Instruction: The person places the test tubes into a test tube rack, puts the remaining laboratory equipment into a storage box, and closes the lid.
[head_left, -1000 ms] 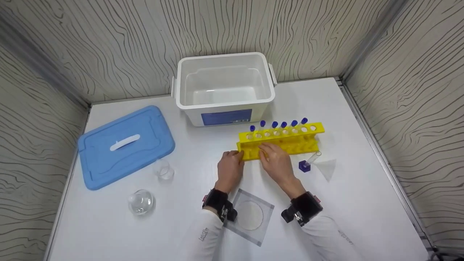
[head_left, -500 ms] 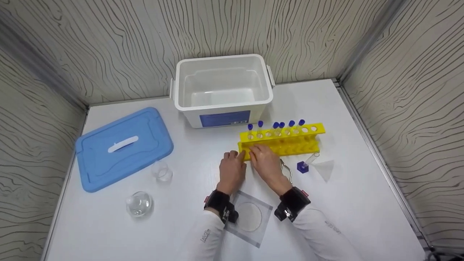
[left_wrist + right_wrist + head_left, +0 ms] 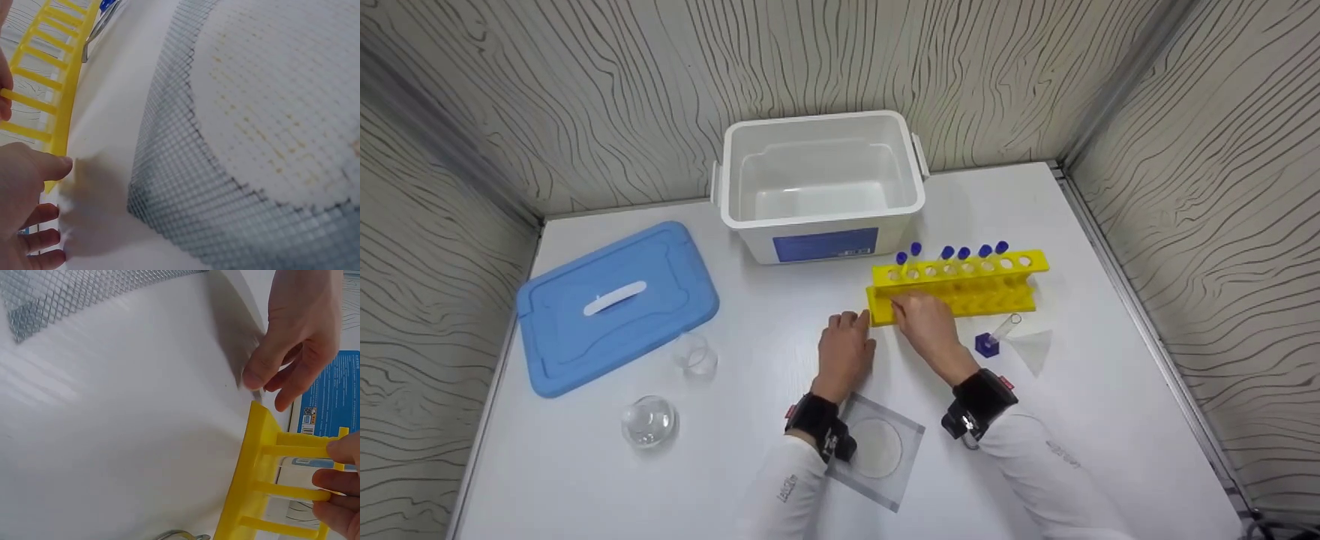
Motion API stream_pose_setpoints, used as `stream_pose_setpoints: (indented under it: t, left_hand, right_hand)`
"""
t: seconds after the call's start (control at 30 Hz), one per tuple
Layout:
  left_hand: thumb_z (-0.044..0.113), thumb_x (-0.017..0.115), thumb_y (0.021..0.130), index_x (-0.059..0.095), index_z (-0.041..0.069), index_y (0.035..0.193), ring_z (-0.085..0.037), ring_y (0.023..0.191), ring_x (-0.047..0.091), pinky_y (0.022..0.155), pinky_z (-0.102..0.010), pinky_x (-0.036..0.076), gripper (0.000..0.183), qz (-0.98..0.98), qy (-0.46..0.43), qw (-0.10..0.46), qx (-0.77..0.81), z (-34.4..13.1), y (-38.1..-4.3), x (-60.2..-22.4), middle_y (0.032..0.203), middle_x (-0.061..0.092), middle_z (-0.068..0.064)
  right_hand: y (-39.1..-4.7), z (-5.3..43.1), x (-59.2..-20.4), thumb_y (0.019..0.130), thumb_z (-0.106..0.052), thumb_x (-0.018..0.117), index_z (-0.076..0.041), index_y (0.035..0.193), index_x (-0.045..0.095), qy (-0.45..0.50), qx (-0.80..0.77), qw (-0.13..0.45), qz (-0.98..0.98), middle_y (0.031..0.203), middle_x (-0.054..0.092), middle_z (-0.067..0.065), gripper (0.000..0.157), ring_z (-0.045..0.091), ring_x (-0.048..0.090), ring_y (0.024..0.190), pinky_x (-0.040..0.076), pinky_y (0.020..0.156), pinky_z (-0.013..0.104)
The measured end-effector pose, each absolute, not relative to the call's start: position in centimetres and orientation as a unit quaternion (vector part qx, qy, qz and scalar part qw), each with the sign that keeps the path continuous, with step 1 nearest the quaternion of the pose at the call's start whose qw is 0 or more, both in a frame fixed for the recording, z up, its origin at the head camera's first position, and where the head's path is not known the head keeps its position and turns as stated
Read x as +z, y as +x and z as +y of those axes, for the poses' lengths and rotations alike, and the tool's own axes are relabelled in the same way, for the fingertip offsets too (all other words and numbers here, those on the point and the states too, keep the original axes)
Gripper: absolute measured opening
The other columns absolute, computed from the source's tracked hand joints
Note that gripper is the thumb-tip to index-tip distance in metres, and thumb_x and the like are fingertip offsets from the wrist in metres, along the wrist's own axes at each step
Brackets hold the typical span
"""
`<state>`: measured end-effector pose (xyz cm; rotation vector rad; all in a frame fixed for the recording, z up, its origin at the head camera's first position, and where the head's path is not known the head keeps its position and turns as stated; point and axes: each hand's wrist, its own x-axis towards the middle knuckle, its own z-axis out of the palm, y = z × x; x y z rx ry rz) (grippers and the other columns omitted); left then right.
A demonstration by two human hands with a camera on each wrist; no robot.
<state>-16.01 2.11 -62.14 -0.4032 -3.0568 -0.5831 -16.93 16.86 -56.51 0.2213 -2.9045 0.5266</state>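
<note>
A yellow test tube rack [image 3: 997, 300] holds several clear tubes with blue caps [image 3: 947, 252] in the head view. Near its left end, my right hand [image 3: 931, 330] grips the rack; in the right wrist view its thumb and fingers [image 3: 332, 495] pinch the yellow bars. My left hand [image 3: 842, 349] is just beside the rack's left end, holding nothing, fingers loosely bent. The left wrist view has its thumb [image 3: 53, 167] overlapping the rack's end. A wire gauze square with a pale round centre [image 3: 911, 450] lies flat between my forearms.
An uncovered white bin [image 3: 750, 240] stands behind the rack, its blue lid [image 3: 555, 337] to the left. A clear beaker [image 3: 697, 360] and a round glass vessel [image 3: 649, 422] stand front left. A purple-based cylinder [image 3: 987, 345], a funnel [image 3: 1033, 351] and a metal tool [image 3: 174, 534] lie right.
The rack has shifted right and slightly back with its tubes, my right hand moving along with it. My left hand's fingers have come off the rack's left end.
</note>
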Motion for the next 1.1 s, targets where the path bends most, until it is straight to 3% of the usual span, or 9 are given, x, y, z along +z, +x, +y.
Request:
stream_pose_setpoints:
  t: [0.1, 0.33, 0.47, 0.63, 0.8, 1.1]
  left_hand:
    - [0.024, 0.071, 0.091, 0.061, 0.011, 0.133, -0.03, 0.119, 0.06, 0.095, -0.042, 0.055, 0.045, -0.972, -0.135, 0.0, -0.195, 1.9, -15.9, -62.0, 0.126, 0.065, -0.012]
    - [0.026, 0.065, 0.095, 0.059, 0.011, 0.137, -0.028, 0.124, 0.058, 0.1, -0.042, 0.053, 0.044, -0.971, -0.129, -0.007, -0.202, 0.5, -15.7, -62.1, 0.131, 0.063, -0.012]
    - [0.025, 0.065, 0.094, 0.061, 0.01, 0.134, -0.03, 0.121, 0.06, 0.096, -0.043, 0.055, 0.043, -0.971, -0.128, 0.006, -0.201, -0.4, -15.9, -62.1, 0.129, 0.064, -0.013]
    - [0.025, 0.066, 0.093, 0.063, 0.007, 0.132, -0.032, 0.12, 0.061, 0.094, -0.044, 0.056, 0.043, -0.97, -0.123, 0.019, -0.207, -1.7, -16.4, -61.9, 0.127, 0.066, -0.015]
    - [0.026, 0.068, 0.093, 0.064, 0.006, 0.131, -0.032, 0.117, 0.062, 0.092, -0.043, 0.056, 0.043, -0.97, -0.11, 0.03, -0.217, -2.9, -16.7, -61.3, 0.126, 0.067, -0.015]
    - [0.027, 0.067, 0.094, 0.063, 0.01, 0.133, -0.031, 0.117, 0.062, 0.089, -0.043, 0.057, 0.044, -0.964, -0.082, 0.056, -0.245, -5.6, -17.1, -59.5, 0.126, 0.066, -0.013]
  right_hand:
    - [-17.4, 17.5, -55.8, 0.096, -0.016, 0.064, -0.005, 0.107, 0.076, 0.063, 0.172, 0.069, -0.981, 0.073, 0.072, 0.01, 0.02, 0.02, 0.06, 0.061, 0.055, 0.061, 0.029]
    - [-18.6, 19.2, -54.5, 0.095, -0.009, 0.062, -0.001, 0.104, 0.075, 0.059, 0.167, 0.037, -0.983, 0.089, 0.074, 0.015, 0.018, 0.022, 0.058, 0.064, 0.047, 0.058, 0.03]
    - [-19.2, 20.3, -53.9, 0.094, -0.007, 0.062, 0.001, 0.099, 0.075, 0.065, 0.158, 0.023, -0.985, 0.082, 0.072, 0.015, 0.016, 0.022, 0.056, 0.063, 0.045, 0.057, 0.03]
    - [-19.6, 21.7, -53.5, 0.095, -0.008, 0.062, 0.002, 0.102, 0.074, 0.051, 0.159, -0.006, -0.986, 0.082, 0.07, 0.015, 0.018, 0.023, 0.057, 0.065, 0.043, 0.058, 0.028]
    - [-20.1, 23.2, -53.3, 0.094, -0.007, 0.06, 0.003, 0.094, 0.075, 0.044, 0.156, -0.039, -0.986, 0.067, 0.061, 0.011, 0.018, 0.021, 0.052, 0.058, 0.036, 0.051, 0.025]
    - [-21.0, 26.6, -52.4, 0.097, -0.013, 0.06, 0.001, 0.111, 0.074, 0.01, 0.172, -0.12, -0.978, 0.068, 0.062, 0.008, 0.024, 0.019, 0.051, 0.059, 0.037, 0.052, 0.024]
